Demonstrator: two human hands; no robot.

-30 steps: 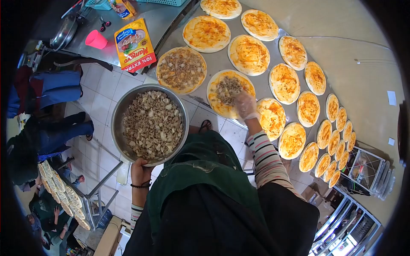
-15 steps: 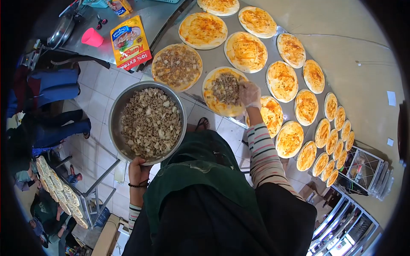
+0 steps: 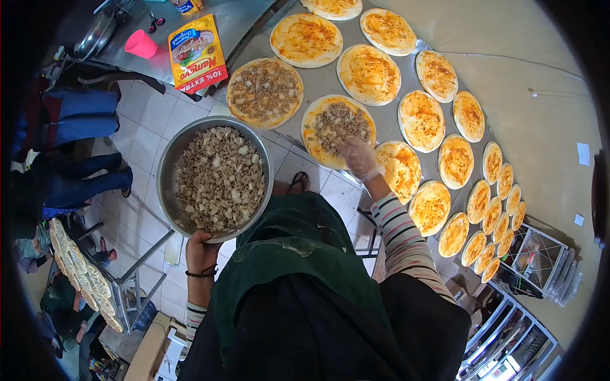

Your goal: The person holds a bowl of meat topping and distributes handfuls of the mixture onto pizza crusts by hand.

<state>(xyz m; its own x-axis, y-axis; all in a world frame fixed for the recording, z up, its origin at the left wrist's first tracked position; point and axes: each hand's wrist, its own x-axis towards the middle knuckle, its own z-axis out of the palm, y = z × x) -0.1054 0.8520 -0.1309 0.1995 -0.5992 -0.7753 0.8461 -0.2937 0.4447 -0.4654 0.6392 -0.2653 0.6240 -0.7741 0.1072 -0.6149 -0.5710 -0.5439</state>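
A large metal bowl [image 3: 166, 171] full of crumbled meat with pale chunks is held at its lower rim by my left hand [image 3: 202, 254], its fingers closed on the edge. My right hand [image 3: 359, 157], in a clear plastic glove, touches the lower right part of a round flatbread [image 3: 319, 147]. Crumbled meat [image 3: 343, 122] covers much of that bread's middle and upper side. The fingers point down into the topping; whether they pinch any meat is hidden. Left of it lies a bread covered with meat [image 3: 265, 93]. Several sauced breads [image 3: 368, 74] fill the metal table.
A mayo pouch [image 3: 197, 54], a pink cup [image 3: 141, 44] and scissors [image 3: 155, 23] are on a table at the upper left. People in jeans [image 3: 86, 127] stand at the left, near another table of breads [image 3: 82, 273]. A metal rack [image 3: 508, 330] stands lower right.
My right hand has moved down and left over the bread, and the meat is spread wider across it. My left hand still holds the bowl.
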